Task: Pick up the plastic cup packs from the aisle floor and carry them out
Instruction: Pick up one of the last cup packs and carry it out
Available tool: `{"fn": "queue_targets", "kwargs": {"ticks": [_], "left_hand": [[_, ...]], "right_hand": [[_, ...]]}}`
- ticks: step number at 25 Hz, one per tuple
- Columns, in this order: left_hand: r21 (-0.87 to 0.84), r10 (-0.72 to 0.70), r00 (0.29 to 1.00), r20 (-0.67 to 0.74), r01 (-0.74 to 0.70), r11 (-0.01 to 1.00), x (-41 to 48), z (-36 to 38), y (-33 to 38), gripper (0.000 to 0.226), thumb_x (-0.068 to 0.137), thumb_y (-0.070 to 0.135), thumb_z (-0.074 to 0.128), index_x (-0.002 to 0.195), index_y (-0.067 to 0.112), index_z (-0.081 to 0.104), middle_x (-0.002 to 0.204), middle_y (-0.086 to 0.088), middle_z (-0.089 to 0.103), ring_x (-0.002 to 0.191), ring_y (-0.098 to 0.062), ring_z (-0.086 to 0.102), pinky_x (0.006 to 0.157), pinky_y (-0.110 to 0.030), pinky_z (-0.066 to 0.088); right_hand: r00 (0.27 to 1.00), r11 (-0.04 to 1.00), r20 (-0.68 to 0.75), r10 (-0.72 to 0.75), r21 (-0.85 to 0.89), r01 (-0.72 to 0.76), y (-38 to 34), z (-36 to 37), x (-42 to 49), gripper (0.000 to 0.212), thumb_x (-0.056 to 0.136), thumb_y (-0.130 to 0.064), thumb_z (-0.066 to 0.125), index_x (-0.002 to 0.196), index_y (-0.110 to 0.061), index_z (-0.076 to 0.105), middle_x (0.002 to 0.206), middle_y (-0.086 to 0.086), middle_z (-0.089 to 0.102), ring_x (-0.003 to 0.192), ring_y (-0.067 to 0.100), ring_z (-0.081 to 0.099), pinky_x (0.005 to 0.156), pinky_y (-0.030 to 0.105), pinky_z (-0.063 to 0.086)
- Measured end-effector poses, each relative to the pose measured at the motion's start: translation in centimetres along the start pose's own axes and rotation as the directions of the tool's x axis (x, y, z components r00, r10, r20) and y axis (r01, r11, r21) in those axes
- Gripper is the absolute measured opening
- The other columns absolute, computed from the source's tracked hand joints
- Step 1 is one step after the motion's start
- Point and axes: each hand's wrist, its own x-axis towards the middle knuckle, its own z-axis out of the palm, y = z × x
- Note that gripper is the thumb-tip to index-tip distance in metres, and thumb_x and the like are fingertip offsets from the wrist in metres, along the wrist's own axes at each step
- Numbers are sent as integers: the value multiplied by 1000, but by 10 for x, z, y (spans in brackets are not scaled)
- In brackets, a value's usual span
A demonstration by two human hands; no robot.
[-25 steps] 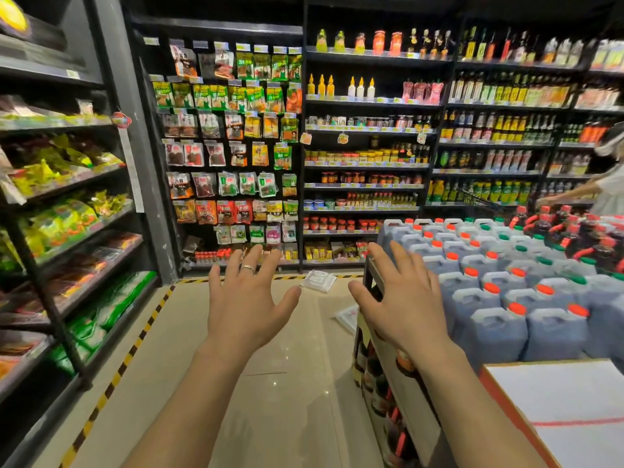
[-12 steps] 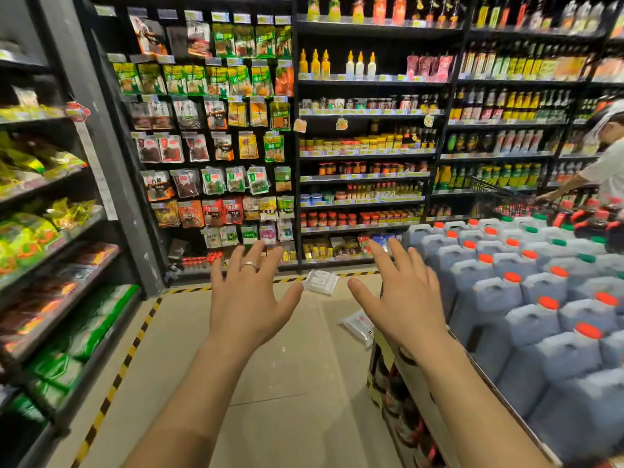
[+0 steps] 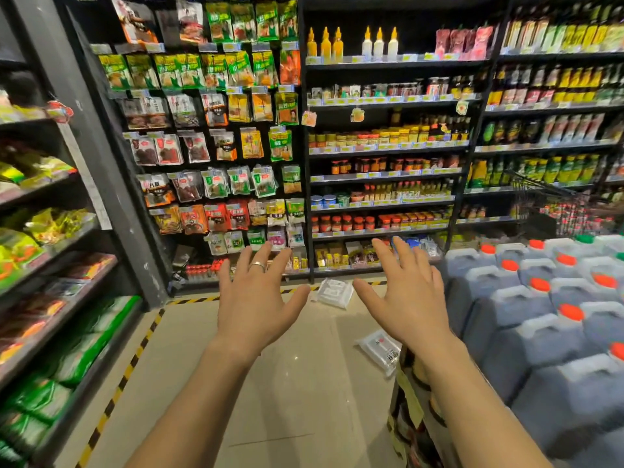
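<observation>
Right hand (image 3: 408,298) partly hides nearer cup pack (image 3: 378,350) (label blurred).

head cam only, so no shared view | worn up top, wide-angle | faces forward and a bit down along the aisle floor (image 3: 287,400) | back shelves (image 3: 381,150) fairly near

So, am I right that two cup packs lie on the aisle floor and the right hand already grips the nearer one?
Not quite: in the head view the right hand is open and holds nothing. The nearer pack and the farther pack both lie on the floor.
</observation>
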Motion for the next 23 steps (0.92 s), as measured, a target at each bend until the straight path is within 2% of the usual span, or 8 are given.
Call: {"fn": "queue_targets", "kwargs": {"ticks": [6,10,17,21,23], "left_hand": [[31,-23,999,41,22,999,116,52,28,71,90,72,27,153,40,17,164,4,14,151,-24,6,120,-53,6],[24,-27,1000,14,26,999,166,84,31,78,83,73,21,152,38,26,162,2,23,150,-26,14,118,-54,9],[26,-30,999,37,29,999,257,146,9,71,90,70,34,152,39,24,162,3,21,150,-25,13,119,-54,11],[-34,-6,999,47,8,999,324,194,-17,76,83,74,26,150,38,30,161,2,24,149,-25,15,119,-54,12],[-31,25,997,78,-22,999,364,222,-36,78,84,75,21,152,37,26,162,3,22,150,-25,13,118,-54,11]], "right_hand": [[1000,1000,5,-1,6,1,51,38,117,71,93,-66,35,154,-38,12,164,0,8,150,29,4,119,49,12],[1000,999,6,-21,-35,21,71,63,176,72,90,-68,32,154,-37,15,163,1,12,149,31,7,118,49,14],[1000,999,30,7,-40,-6,74,122,256,77,85,-71,23,153,-37,18,163,2,15,149,30,8,118,50,15],[998,996,16,54,-74,-53,78,163,317,72,91,-68,35,154,-37,16,163,2,15,149,31,11,117,51,18],[995,991,-4,104,-81,-103,77,186,353,71,92,-66,39,153,-38,17,163,2,16,149,31,12,116,51,19]]}}
